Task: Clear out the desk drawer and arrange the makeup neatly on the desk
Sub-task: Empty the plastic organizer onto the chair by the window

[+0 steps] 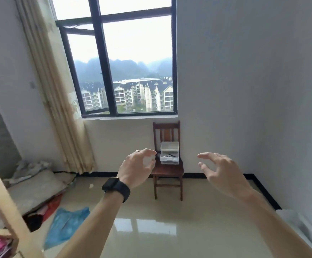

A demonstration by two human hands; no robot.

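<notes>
Head view: the left hand (138, 165), with a black smartwatch (114, 186) on its wrist, hangs in the air with its fingers loosely curled round nothing. The right hand (220, 172) is spread wide and holds nothing. Between and beyond them, a small white plastic drawer unit (169, 153) sits on a dark wooden chair (167, 131), with slim dark items in its open middle tray.
</notes>
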